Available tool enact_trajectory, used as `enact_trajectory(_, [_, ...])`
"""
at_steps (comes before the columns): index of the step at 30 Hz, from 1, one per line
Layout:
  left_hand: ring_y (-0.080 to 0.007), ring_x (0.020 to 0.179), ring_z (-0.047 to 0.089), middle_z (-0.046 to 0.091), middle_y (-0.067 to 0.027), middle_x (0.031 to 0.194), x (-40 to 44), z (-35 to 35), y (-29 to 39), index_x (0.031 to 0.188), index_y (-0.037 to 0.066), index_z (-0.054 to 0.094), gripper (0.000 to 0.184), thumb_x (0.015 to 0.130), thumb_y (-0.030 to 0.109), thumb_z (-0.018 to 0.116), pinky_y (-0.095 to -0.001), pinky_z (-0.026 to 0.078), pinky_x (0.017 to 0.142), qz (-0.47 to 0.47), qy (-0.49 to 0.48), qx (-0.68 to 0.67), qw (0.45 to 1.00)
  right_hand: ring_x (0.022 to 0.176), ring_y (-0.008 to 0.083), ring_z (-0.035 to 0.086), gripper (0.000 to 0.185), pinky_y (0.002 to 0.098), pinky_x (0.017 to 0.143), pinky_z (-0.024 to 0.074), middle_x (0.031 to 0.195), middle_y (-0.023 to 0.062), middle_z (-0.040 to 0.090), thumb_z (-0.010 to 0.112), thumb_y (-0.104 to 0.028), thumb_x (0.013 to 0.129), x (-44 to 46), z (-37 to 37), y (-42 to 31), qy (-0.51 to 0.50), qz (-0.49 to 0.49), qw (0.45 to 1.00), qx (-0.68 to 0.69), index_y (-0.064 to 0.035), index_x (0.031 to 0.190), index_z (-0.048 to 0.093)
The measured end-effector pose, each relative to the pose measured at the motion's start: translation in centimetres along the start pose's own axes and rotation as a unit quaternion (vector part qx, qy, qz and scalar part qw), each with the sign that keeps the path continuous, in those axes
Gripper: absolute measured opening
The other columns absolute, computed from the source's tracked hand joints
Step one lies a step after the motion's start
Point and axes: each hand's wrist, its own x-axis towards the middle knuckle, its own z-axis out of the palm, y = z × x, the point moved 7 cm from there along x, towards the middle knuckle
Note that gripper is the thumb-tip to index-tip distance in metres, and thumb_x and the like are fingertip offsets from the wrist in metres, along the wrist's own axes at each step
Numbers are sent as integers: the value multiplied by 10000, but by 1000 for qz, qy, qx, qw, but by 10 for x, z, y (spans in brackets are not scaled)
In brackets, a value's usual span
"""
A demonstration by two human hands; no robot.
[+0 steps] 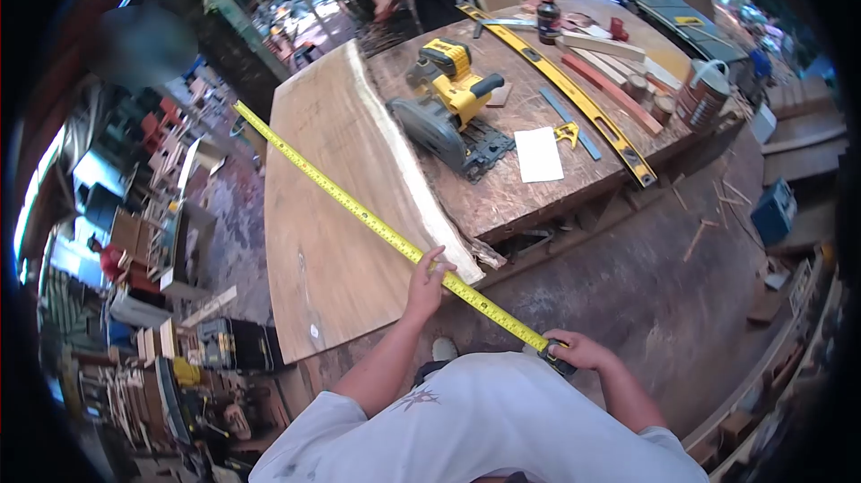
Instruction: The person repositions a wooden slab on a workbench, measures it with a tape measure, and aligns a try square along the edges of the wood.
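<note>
Pale shirt (484, 416); right hand (585, 351) clasps tape-measure case (557, 356), left hand (425, 287) pinches yellow blade (359, 211).

A worn wooden workbench (466, 205) carries a yellow-and-black circular saw (456, 93). Left of the saw lies a broad slab (327, 232) with a pale, wavy edge; right of it, white paper (539, 158), then a yellow-headed square (578, 132), then a long yellow level (583, 99). Farthest from the saw, past the level, sit wood strips (613, 94) and a can (702, 99).
</note>
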Motion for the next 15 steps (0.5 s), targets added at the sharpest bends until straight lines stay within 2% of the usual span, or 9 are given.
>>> enact_trajectory(2, [-55, 626, 540, 675, -62, 938, -9, -6, 2, 1407, 119, 399, 422, 990, 126, 459, -190, 445, 485, 19, 53, 24, 998, 1014, 149, 576, 400, 288, 911, 446, 1095, 70, 638, 584, -233, 901, 8, -4, 1, -40, 4, 999, 2, -81, 1270, 565])
enact_trajectory(4, [-63, 657, 559, 669, -69, 935, -19, -23, 1, 1492, 135, 258, 573, 970, 106, 492, -187, 457, 494, 50, 145, 5, 988, 1032, 147, 570, 394, 289, 917, 443, 1117, 72, 633, 579, -226, 908, 16, -3, -2, -79, 1, 997, 10, -75, 1272, 563])
enact_trajectory(5, [-98, 727, 596, 652, -98, 998, -23, -29, -4, 1525, 124, 129, 690, 951, 62, 506, -217, 499, 563, 41, 160, -29, 986, 1032, 149, 568, 391, 292, 921, 439, 1127, 76, 632, 567, -228, 919, 23, -3, -1, -82, -19, 996, -18, -59, 1272, 557])
enact_trajectory(6, [-98, 727, 596, 652, -98, 998, -24, -34, -3, 1525, 124, 129, 690, 951, 62, 506, -217, 499, 563, 43, 176, -29, 983, 1032, 149, 568, 391, 292, 921, 439, 1127, 76, 632, 567, -228, 919, 27, -3, -7, -95, -25, 995, -27, -59, 1272, 557])
enact_trajectory(8, [-148, 834, 627, 622, -127, 1064, -26, -46, 5, 1533, 102, 31, 756, 941, 30, 495, -267, 532, 673, 89, 247, -3, 965, 1037, 152, 566, 387, 295, 926, 436, 1125, 81, 631, 557, -233, 928, 32, 4, -23, -119, -32, 992, -16, -50, 1269, 556])
enact_trajectory(9, [-148, 834, 627, 622, -127, 1064, -23, -49, 7, 1533, 102, 31, 756, 941, 30, 495, -267, 532, 673, 91, 257, -4, 962, 1036, 155, 567, 373, 295, 925, 435, 1119, 80, 632, 541, -233, 937, 35, 6, -28, -105, -46, 993, -12, -49, 1261, 561])
enact_trajectory(11, [-179, 914, 631, 593, -149, 1121, -13, -49, 7, 1528, 94, -53, 812, 928, 3, 486, -300, 526, 770, 81, 261, -16, 962, 1028, 154, 570, 370, 294, 919, 439, 1108, 78, 633, 540, -234, 939, 41, 10, -36, -99, -53, 994, -10, -47, 1257, 562])
enact_trajectory(14, [-173, 916, 636, 597, -164, 1121, 12, -39, 8, 1523, 111, -103, 833, 932, 8, 476, -284, 514, 780, 80, 245, -9, 966, 1009, 152, 576, 362, 291, 905, 446, 1089, 78, 635, 539, -234, 941, 44, 15, -54, -69, -35, 997, 22, -41, 1246, 565])
enact_trajectory(15, [-228, 990, 641, 593, -228, 1175, 24, -36, 1, 1530, 98, -46, 791, 943, 48, 482, -310, 496, 848, 64, 211, 5, 975, 998, 151, 578, 357, 290, 897, 449, 1080, 80, 635, 538, -233, 942, 46, 14, -58, -50, -13, 997, 50, -37, 1239, 565])
